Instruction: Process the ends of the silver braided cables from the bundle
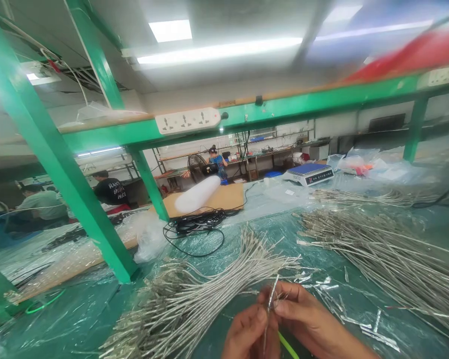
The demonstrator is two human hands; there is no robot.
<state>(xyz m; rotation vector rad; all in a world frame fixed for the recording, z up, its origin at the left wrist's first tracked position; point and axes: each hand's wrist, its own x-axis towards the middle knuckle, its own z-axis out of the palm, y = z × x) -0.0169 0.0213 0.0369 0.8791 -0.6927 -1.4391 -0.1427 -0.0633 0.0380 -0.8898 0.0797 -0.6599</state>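
Observation:
My left hand (247,326) is closed around a thin silvery cable (273,294) that stands nearly upright between my hands. The fingertips of my right hand (295,306) pinch at the same cable near its upper part; fine strands seem to stick out there, though they are too small to make out. Below my hands a bright green strip (287,345) shows, partly hidden by them. Just to the left lies a large bundle of silvery cables (213,294). Torn bits of silver foil (381,335) are scattered to the right of my right hand.
Another cable heap (381,249) covers the table's right side. Behind are a black cable coil (198,222), a white roll (198,194) on cardboard and a blue-topped scale (310,174). A green post (97,224) rises at left. Other people work in the background.

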